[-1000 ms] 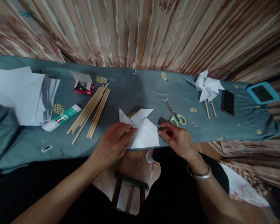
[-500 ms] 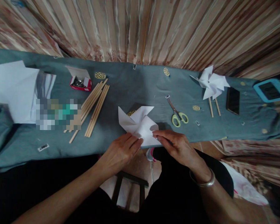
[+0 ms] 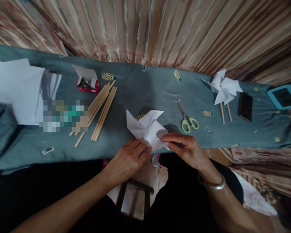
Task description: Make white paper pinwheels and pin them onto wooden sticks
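Across the long worktop draped in grey-green cloth (image 3: 135, 90), your half-folded white paper pinwheel (image 3: 147, 127) lies at the near edge, in the lower middle of the frame, its blades curled inward. Your left hand (image 3: 127, 158) has its grip narrowed, fingers pressed on the paper near the middle; your right hand (image 3: 191, 150) has a narrow grip too, thumb and forefinger pinching the near right corner. To bend that corner well, I'd keep the left fingertips firm on the middle, roll the paper loosely rather than crease it, and avoid tugging, since a cut could tear further. Now count, largest first: one stack of white paper sheets at the left, too tightly layered to number; at the upper right, white paper pinwheel blades (image 3: 224, 87) overlapping, so I can't tell whether one or two, with two pale wooden sticks (image 3: 222, 113) below; one blue-framed device with a dark screen (image 3: 285, 97) at the right edge; one pair of green-handled scissors (image 3: 184, 115) right of centre; one black phone (image 3: 245, 106); one small open red-and-white cardboard box (image 3: 87, 89), upper left; several round wooden rods (image 3: 99, 100) beside it, overlapping too much for a sure count; and many tiny metal pieces (image 3: 86, 83) inside the box.
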Demonstrator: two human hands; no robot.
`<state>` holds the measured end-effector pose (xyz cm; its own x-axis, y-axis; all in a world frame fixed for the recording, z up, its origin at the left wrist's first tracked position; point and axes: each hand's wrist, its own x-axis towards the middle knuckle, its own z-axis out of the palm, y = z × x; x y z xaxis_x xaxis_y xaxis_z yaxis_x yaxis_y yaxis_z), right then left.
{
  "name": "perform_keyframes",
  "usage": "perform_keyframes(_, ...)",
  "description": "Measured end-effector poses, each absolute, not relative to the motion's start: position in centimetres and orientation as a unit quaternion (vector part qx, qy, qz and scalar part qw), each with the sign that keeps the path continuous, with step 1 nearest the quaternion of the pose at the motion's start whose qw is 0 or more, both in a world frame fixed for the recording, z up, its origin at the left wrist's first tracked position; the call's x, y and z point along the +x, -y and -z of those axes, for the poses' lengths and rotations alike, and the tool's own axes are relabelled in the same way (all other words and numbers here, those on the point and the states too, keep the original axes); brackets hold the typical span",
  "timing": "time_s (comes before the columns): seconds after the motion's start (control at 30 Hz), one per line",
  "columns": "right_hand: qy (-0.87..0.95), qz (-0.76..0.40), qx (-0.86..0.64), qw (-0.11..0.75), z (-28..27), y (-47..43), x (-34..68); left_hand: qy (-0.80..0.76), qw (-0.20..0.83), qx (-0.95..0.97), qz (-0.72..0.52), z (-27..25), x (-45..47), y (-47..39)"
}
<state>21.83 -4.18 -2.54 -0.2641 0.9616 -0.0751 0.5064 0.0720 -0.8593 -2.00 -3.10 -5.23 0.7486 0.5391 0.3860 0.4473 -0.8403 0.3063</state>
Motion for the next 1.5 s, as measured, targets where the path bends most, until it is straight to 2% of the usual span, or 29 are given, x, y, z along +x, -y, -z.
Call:
perform_keyframes(0.13, 0.692, -0.390, -0.539, 0.282, 2.8, 4.0, 21.0, -0.259, 0.117, 0.935, -0.212, 5.3, -2.0, 3.2)
perform_keyframes(0.37, 0.725, -0.260, -0.588, 0.248, 2.8, 4.2, 18.4, -0.273, 0.118, 0.924, -0.240, 5.5, -1.9, 3.5)
perform_keyframes(0.67, 0.755, -0.162, -0.591, 0.233, 3.5, 4.2, 17.2, -0.266, 0.157, 0.922, -0.234, 5.9, -2.0, 3.6)
perform_keyframes(1.5, 0.817, -0.030, -0.563, 0.124, 3.3, 4.0, 16.6, -0.289, 0.164, 0.909, -0.251, 6.1, -1.9, 3.6)
